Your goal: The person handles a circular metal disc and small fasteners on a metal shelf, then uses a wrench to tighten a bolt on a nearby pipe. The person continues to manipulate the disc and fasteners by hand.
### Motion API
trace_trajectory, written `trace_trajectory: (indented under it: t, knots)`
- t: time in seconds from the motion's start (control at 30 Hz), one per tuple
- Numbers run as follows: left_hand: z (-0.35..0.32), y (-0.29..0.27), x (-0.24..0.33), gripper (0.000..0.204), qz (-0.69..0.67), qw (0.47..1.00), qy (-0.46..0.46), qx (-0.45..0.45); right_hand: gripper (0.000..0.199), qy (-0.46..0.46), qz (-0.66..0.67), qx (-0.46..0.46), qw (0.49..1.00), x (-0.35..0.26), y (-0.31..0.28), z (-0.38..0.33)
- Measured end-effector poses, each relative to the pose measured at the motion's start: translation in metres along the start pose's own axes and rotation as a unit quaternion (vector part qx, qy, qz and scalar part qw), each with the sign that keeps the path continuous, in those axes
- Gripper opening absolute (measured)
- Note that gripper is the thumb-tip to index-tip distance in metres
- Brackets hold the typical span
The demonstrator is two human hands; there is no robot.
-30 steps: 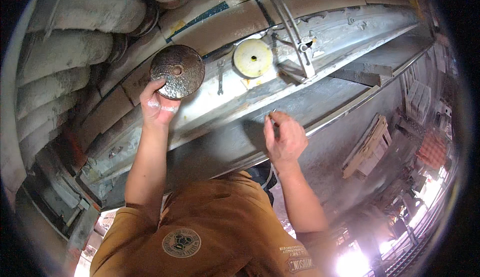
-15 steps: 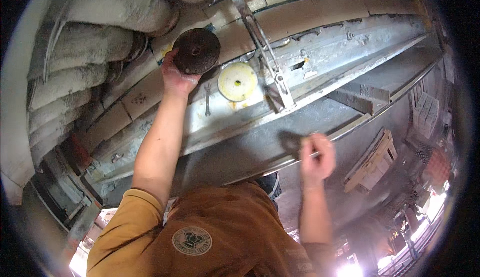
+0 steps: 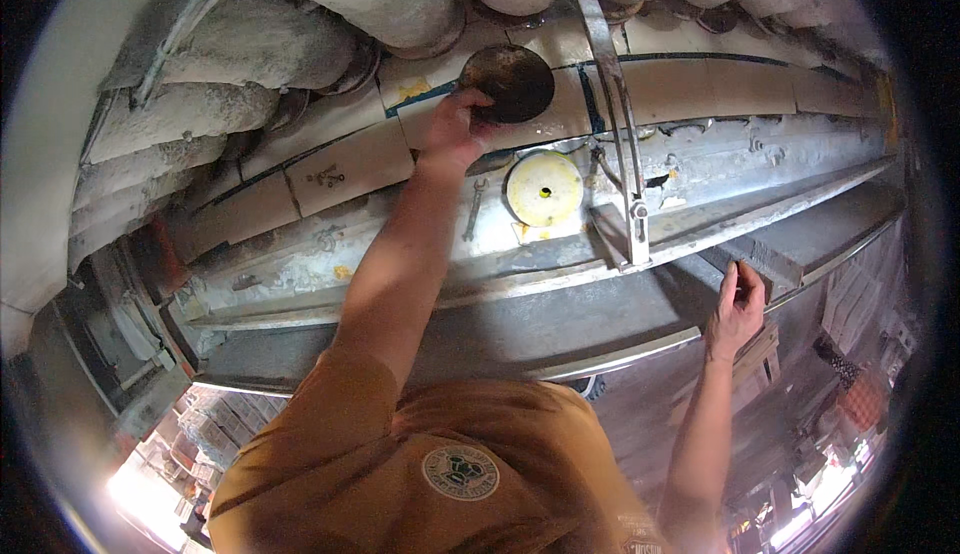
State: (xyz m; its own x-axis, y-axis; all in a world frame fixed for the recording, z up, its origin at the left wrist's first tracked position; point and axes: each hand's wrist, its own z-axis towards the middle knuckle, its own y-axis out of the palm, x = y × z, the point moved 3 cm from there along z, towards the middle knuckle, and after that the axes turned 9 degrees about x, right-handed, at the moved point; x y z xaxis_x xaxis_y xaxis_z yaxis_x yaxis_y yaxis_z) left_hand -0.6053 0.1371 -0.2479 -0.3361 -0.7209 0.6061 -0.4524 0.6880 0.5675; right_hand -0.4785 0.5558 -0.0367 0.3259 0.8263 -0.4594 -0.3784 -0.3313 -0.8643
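My left hand (image 3: 458, 134) grips the near left edge of a dark, round, worn disc (image 3: 508, 84), held over the far row of pale tiles. Below it, on the grey metal ledge, lies a pale yellow round pad (image 3: 545, 186) with a small centre hole. An open-ended wrench (image 3: 474, 210) rests left of the pad. Out to the right, my right hand (image 3: 738, 309) hovers near the front rail with fingers curled together. Whatever is between those fingers is too small to make out.
A slotted metal arm (image 3: 622, 124) crosses the ledge right of the pad. Several small metal pieces (image 3: 325, 176) sit on a tile at left. Large dusty rounded forms (image 3: 300, 29) crowd the far side. Below the front rail at right is a wooden crate (image 3: 755, 369).
My left hand has carried the dark disc farther away and rightward relative to the yellow pad; its centre hole no longer shows. The right hand has moved right. The whole view has shifted.
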Motion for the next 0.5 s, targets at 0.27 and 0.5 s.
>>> trace_trajectory:
  t: [0.27,0.5]
  knots:
    - [0.031,0.008,-0.006,0.046,-0.152,0.985,-0.082,0.018,0.016,-0.031,-0.005,-0.027,0.999,-0.008,0.002,0.003]
    - [0.038,0.073,0.003,0.045,-0.221,0.973,-0.060,0.020,0.012,-0.007,0.014,-0.037,0.999,-0.012,0.001,0.004]
